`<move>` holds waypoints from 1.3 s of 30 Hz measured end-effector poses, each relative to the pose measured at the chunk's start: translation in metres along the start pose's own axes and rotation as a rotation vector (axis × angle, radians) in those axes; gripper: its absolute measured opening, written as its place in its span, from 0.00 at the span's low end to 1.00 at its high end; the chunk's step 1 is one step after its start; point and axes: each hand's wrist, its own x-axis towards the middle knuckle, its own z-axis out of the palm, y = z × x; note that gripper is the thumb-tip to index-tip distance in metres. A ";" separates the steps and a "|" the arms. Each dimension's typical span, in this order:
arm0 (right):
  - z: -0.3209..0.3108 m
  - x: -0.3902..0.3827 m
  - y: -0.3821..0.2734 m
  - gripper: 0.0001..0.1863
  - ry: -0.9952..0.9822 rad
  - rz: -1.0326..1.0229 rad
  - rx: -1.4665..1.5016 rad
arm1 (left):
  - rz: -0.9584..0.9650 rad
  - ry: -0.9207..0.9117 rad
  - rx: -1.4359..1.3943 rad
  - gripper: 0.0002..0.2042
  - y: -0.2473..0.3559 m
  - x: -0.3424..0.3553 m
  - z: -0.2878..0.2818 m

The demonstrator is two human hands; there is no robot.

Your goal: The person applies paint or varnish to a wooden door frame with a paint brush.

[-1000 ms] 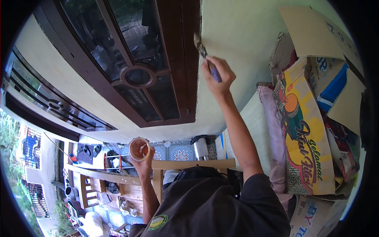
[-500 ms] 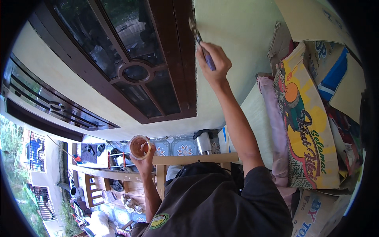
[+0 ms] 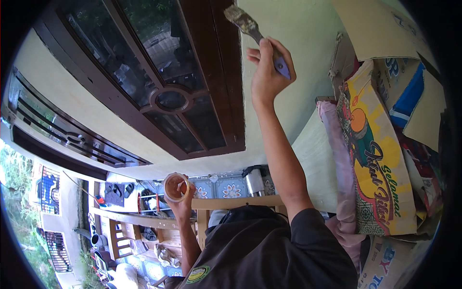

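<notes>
My right hand (image 3: 269,72) grips a paintbrush with a purple handle (image 3: 280,66), raised at the top of the view. Its worn, stained bristles (image 3: 233,14) are over the dark brown wooden window frame (image 3: 226,91), near its edge with the pale wall (image 3: 293,29); whether they touch is unclear. The frame holds dark glass panes (image 3: 173,38) around a round centre piece. Lower down, my left hand (image 3: 180,209) holds a clear plastic cup (image 3: 174,185) upright, with some amber-brown stuff inside.
Cardboard and a printed yellow box (image 3: 375,178) are piled at right, beside pink cloth (image 3: 332,125). Below are a wooden bench (image 3: 240,201), patterned blue tiles (image 3: 216,188), a metal cylinder (image 3: 255,182) and sandals (image 3: 129,190). Another barred window (image 3: 72,138) and greenery (image 3: 14,178) are at left.
My right hand has turned, and the brush now slants further leftward, bristles higher in the view. My left hand still holds the cup; the whole view has shifted slightly.
</notes>
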 end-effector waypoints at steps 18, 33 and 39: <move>-0.048 -0.081 0.071 0.04 0.358 0.069 -0.218 | 0.018 -0.132 0.015 0.21 0.016 0.038 -0.006; -0.045 -0.078 0.092 0.05 0.322 -0.105 -0.232 | 0.009 -0.201 0.108 0.19 0.018 0.044 -0.016; -0.119 -0.145 0.104 0.07 0.454 0.112 -0.409 | -0.136 -0.262 0.130 0.25 0.015 0.042 -0.026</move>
